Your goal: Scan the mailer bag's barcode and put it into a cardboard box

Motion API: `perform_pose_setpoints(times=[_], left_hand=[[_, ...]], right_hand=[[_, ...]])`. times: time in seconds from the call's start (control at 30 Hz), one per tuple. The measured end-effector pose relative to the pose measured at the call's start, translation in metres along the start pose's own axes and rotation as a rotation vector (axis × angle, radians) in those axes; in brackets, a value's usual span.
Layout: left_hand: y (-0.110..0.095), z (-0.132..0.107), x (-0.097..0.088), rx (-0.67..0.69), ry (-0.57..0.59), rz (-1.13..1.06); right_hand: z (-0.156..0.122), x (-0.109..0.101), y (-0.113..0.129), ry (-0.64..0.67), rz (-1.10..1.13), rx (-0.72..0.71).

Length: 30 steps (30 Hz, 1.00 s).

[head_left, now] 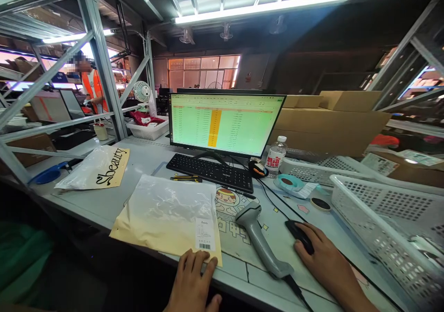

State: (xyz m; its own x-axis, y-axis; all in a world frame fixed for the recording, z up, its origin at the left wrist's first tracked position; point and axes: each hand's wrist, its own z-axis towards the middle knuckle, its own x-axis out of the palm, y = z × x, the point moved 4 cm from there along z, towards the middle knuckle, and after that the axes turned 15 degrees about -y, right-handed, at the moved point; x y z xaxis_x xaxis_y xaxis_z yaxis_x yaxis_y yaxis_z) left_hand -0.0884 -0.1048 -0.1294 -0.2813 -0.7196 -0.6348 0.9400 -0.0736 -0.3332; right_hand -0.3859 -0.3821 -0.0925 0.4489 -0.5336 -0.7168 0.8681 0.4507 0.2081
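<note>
My right hand rests over a black computer mouse on a printed desk mat. At the desk's front edge my left hand lies with its fingers stretched out, fingertips on the lower edge of a plastic mailer bag. This bag is whitish, fading to yellow, with a white barcode label at its lower right. Between my hands a grey barcode scanner lies on the mat, its cable running toward me. Behind them stand a black keyboard and a monitor showing a spreadsheet.
A second mailer bag lies at left beside a blue-handled tool. White plastic baskets fill the right side. A water bottle, tape roll and large cardboard box stand behind. A person in an orange vest is at far left.
</note>
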Motion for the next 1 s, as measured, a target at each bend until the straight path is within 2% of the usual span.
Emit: perform_pose_setpoints(times=[0.43,0.67,1.0], left_hand=[[0.0011,-0.0017,0.0049,0.015,0.012,0.036],[0.0018,-0.0031,0.0076,0.012,0.003,0.056],[0.0025,-0.0023,0.0078,0.027,-0.022,0.05]], right_hand=[[0.0018,0.0028,-0.0003,-0.02,0.033,-0.015],[0.0028,-0.0005,0.0016,0.042,0.01,0.031],[0.0039,-0.0011,0.0031,0.026,0.007,0.022]])
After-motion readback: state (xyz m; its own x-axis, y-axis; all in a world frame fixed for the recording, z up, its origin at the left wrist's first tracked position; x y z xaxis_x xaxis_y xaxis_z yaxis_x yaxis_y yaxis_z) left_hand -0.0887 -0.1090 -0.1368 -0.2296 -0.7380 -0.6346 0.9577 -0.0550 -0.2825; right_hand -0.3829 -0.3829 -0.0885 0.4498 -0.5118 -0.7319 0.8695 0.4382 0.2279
